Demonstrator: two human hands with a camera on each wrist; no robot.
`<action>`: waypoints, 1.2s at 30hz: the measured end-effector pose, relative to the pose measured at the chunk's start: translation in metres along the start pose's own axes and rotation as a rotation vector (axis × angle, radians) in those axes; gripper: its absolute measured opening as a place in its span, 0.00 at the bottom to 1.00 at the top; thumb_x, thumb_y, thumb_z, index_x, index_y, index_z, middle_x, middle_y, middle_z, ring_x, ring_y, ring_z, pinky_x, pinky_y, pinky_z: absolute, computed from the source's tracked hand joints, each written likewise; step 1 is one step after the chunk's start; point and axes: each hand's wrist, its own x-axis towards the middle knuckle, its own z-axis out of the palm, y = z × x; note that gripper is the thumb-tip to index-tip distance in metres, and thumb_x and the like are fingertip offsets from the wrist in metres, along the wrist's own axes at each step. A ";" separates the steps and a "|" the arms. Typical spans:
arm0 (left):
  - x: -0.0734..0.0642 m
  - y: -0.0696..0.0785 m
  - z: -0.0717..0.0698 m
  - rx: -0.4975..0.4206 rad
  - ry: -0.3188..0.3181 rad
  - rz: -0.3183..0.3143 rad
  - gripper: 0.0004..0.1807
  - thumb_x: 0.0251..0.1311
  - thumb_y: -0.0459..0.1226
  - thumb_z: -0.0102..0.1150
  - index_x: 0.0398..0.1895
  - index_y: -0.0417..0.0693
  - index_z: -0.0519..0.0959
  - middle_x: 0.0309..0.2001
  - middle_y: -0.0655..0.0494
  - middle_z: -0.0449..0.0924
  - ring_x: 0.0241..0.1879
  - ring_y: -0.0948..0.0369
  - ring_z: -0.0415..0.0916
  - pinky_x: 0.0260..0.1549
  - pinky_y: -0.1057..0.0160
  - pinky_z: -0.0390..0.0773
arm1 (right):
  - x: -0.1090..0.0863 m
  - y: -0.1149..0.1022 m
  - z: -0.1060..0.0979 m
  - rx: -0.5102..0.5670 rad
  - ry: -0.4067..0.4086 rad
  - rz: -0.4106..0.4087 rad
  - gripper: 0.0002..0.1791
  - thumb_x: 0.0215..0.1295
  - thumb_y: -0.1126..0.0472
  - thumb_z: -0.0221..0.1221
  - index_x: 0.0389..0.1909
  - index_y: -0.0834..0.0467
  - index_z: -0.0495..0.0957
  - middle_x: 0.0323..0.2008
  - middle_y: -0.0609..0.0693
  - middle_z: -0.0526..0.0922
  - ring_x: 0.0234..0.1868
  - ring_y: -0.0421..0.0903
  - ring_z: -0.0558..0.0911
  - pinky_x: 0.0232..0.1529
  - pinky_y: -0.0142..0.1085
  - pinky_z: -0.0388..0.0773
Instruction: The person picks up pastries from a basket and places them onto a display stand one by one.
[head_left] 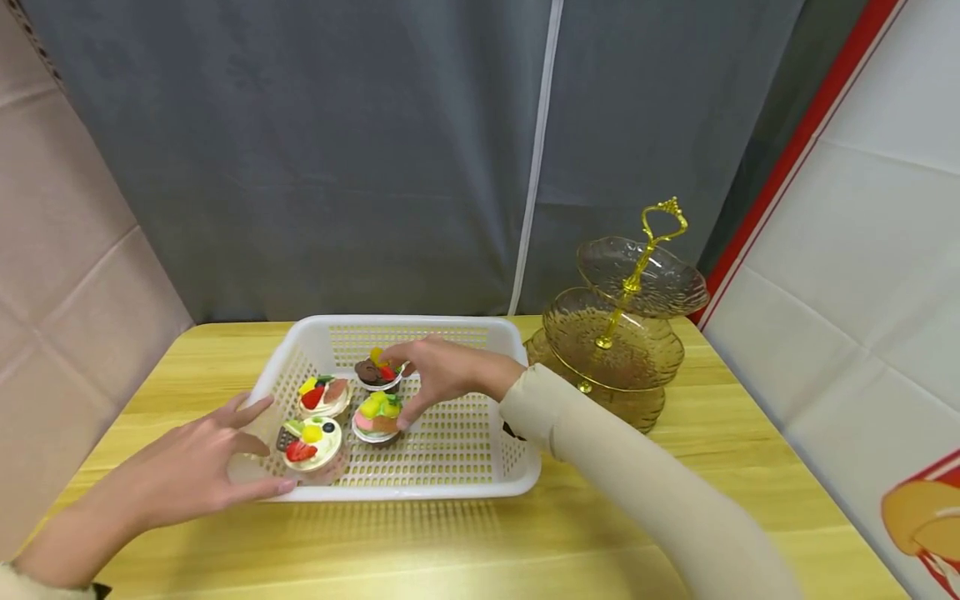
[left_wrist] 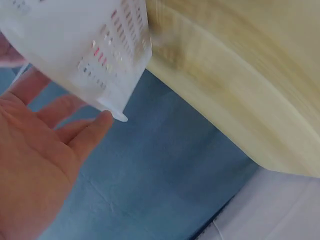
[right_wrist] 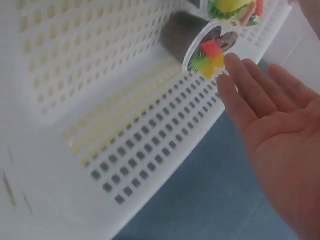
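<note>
A white plastic basket (head_left: pixel 442 492) stands on the table, with several toy cupcakes grouped at its left side. My right hand (head_left: pixel 444 371) reaches over the right part of the basket, between a chocolate cupcake (head_left: pixel 372 375) and a cupcake with yellow and pink topping (head_left: pixel 377 419). In the right wrist view its fingers are nearly straight beside the fruit on the chocolate cupcake (right_wrist: pixel 187 42); contact is unclear. Two cream-topped cupcakes, one behind with red fruit (head_left: pixel 324 398) and one in front (head_left: pixel 313 448), sit further left. My left hand (head_left: pixel 198 458) spreads its fingers at the basket's left rim.
A three-tier amber glass stand (head_left: pixel 615 367) with a gold handle (head_left: pixel 663 221) stands right of the basket. The wooden table (head_left: pixel 420 550) meets a grey curtain (head_left: pixel 337 167) behind, a pale panel (head_left: pixel 67 250) on the left and a white panel (head_left: pixel 862 275) on the right.
</note>
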 end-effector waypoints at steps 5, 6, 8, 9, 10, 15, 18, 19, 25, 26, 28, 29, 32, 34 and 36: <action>0.003 -0.007 -0.003 0.022 -0.020 0.005 0.40 0.41 0.72 0.66 0.41 0.47 0.88 0.66 0.38 0.71 0.54 0.40 0.78 0.38 0.42 0.79 | 0.005 0.000 0.008 -0.019 -0.023 0.023 0.50 0.47 0.48 0.78 0.71 0.57 0.67 0.65 0.52 0.75 0.61 0.48 0.78 0.58 0.33 0.72; 0.004 -0.008 -0.004 0.026 -0.023 0.008 0.42 0.40 0.72 0.66 0.43 0.45 0.88 0.66 0.38 0.71 0.51 0.41 0.79 0.38 0.42 0.79 | 0.006 0.000 0.010 -0.022 -0.026 0.027 0.50 0.46 0.47 0.78 0.70 0.56 0.67 0.64 0.52 0.75 0.61 0.47 0.78 0.58 0.33 0.72; 0.005 -0.011 -0.005 0.024 -0.029 0.009 0.45 0.38 0.73 0.66 0.45 0.43 0.87 0.67 0.40 0.70 0.48 0.42 0.81 0.37 0.42 0.79 | 0.008 -0.001 0.012 -0.020 -0.038 0.027 0.50 0.47 0.47 0.78 0.70 0.56 0.67 0.65 0.52 0.75 0.62 0.48 0.77 0.59 0.34 0.72; 0.005 -0.012 -0.006 0.023 -0.032 0.010 0.46 0.37 0.73 0.67 0.46 0.43 0.87 0.67 0.41 0.70 0.47 0.43 0.82 0.37 0.42 0.79 | 0.009 -0.001 0.013 -0.017 -0.043 0.026 0.50 0.47 0.47 0.78 0.70 0.56 0.67 0.64 0.53 0.76 0.61 0.48 0.77 0.59 0.34 0.72; 0.006 -0.014 -0.007 0.022 -0.035 0.012 0.47 0.36 0.73 0.67 0.46 0.43 0.87 0.67 0.41 0.70 0.46 0.43 0.82 0.36 0.43 0.80 | 0.010 -0.001 0.014 -0.013 -0.048 0.027 0.50 0.47 0.47 0.78 0.71 0.56 0.67 0.64 0.54 0.75 0.62 0.49 0.77 0.59 0.35 0.72; 0.009 -0.019 -0.010 0.007 -0.040 0.022 0.50 0.33 0.74 0.68 0.48 0.40 0.86 0.64 0.46 0.75 0.44 0.47 0.83 0.37 0.45 0.79 | 0.013 0.002 0.019 -0.007 -0.073 0.073 0.51 0.46 0.48 0.78 0.71 0.57 0.67 0.66 0.52 0.74 0.62 0.49 0.76 0.59 0.34 0.72; 0.012 -0.019 -0.011 -0.007 -0.038 0.033 0.54 0.33 0.74 0.68 0.50 0.36 0.84 0.58 0.48 0.81 0.46 0.44 0.83 0.40 0.44 0.79 | 0.015 0.004 0.021 0.002 -0.079 0.094 0.50 0.46 0.48 0.78 0.71 0.57 0.67 0.66 0.50 0.74 0.61 0.47 0.77 0.58 0.33 0.71; 0.013 -0.019 -0.011 -0.006 -0.041 0.036 0.54 0.32 0.74 0.68 0.50 0.36 0.84 0.57 0.47 0.81 0.47 0.43 0.82 0.40 0.44 0.79 | 0.016 0.005 0.022 0.009 -0.079 0.093 0.50 0.46 0.48 0.78 0.71 0.56 0.68 0.66 0.50 0.74 0.60 0.47 0.78 0.58 0.32 0.71; 0.014 -0.019 -0.012 0.012 -0.055 0.027 0.50 0.31 0.76 0.66 0.41 0.40 0.88 0.61 0.39 0.77 0.46 0.41 0.82 0.40 0.44 0.79 | 0.019 0.005 0.023 0.050 -0.088 0.093 0.48 0.46 0.49 0.78 0.70 0.55 0.69 0.65 0.50 0.75 0.60 0.46 0.79 0.56 0.30 0.72; 0.015 -0.019 -0.012 0.011 -0.055 0.025 0.50 0.30 0.76 0.66 0.41 0.40 0.88 0.61 0.39 0.77 0.47 0.40 0.82 0.40 0.44 0.79 | 0.020 0.004 0.023 0.051 -0.089 0.095 0.48 0.46 0.50 0.78 0.69 0.55 0.69 0.64 0.51 0.75 0.59 0.45 0.79 0.56 0.30 0.72; 0.015 -0.019 -0.012 0.003 -0.054 0.020 0.50 0.30 0.76 0.66 0.41 0.40 0.88 0.61 0.40 0.77 0.47 0.40 0.82 0.40 0.44 0.79 | 0.021 0.003 0.023 0.045 -0.089 0.095 0.47 0.46 0.51 0.78 0.69 0.55 0.70 0.63 0.51 0.77 0.59 0.44 0.79 0.56 0.30 0.72; 0.015 -0.019 -0.011 -0.001 -0.053 0.019 0.50 0.30 0.76 0.66 0.41 0.40 0.88 0.61 0.39 0.77 0.47 0.40 0.82 0.40 0.44 0.79 | 0.021 0.003 0.024 0.041 -0.090 0.093 0.46 0.47 0.51 0.78 0.68 0.55 0.70 0.62 0.52 0.77 0.58 0.43 0.79 0.56 0.30 0.72; 0.014 -0.019 -0.010 -0.011 -0.046 0.017 0.50 0.30 0.75 0.67 0.41 0.40 0.88 0.62 0.39 0.76 0.46 0.40 0.82 0.39 0.44 0.79 | 0.023 0.004 0.026 0.022 -0.090 0.079 0.45 0.47 0.52 0.78 0.68 0.56 0.71 0.62 0.52 0.78 0.58 0.42 0.79 0.57 0.30 0.71; 0.013 -0.019 -0.009 -0.013 -0.047 0.016 0.50 0.30 0.75 0.67 0.41 0.39 0.88 0.62 0.38 0.76 0.46 0.40 0.82 0.39 0.44 0.79 | 0.025 0.004 0.028 0.014 -0.095 0.074 0.45 0.47 0.51 0.78 0.68 0.55 0.71 0.63 0.52 0.77 0.59 0.42 0.78 0.57 0.30 0.71; 0.013 -0.018 -0.008 -0.013 -0.052 0.015 0.50 0.30 0.75 0.67 0.41 0.40 0.88 0.62 0.38 0.75 0.45 0.40 0.82 0.39 0.44 0.79 | 0.026 0.005 0.029 0.007 -0.101 0.078 0.45 0.47 0.51 0.78 0.68 0.54 0.71 0.63 0.52 0.77 0.60 0.42 0.77 0.57 0.30 0.71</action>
